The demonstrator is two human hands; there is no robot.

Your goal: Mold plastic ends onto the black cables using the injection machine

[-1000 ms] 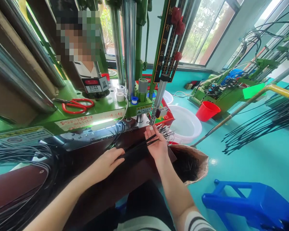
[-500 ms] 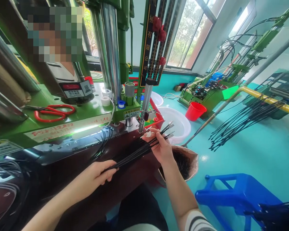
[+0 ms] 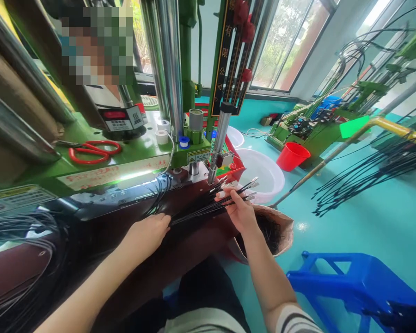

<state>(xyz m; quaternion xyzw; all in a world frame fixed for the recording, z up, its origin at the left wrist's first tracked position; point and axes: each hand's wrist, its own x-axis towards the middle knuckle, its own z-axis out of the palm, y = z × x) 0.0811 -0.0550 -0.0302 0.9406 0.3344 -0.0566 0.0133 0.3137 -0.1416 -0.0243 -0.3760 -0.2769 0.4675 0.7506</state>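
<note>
While your left hand (image 3: 149,237) is wrapped around the black cables (image 3: 198,212), your right hand (image 3: 241,212) holds the same bundle close to its metal tips (image 3: 253,183), fingers bent about it. You have the bundle just over the dark red worktop (image 3: 197,238), its long axis stretched between your two hands and slanting slightly away from you toward the right. Its tips point right, past your right hand, toward the white tub (image 3: 275,178) on the floor (image 3: 336,236).
</note>
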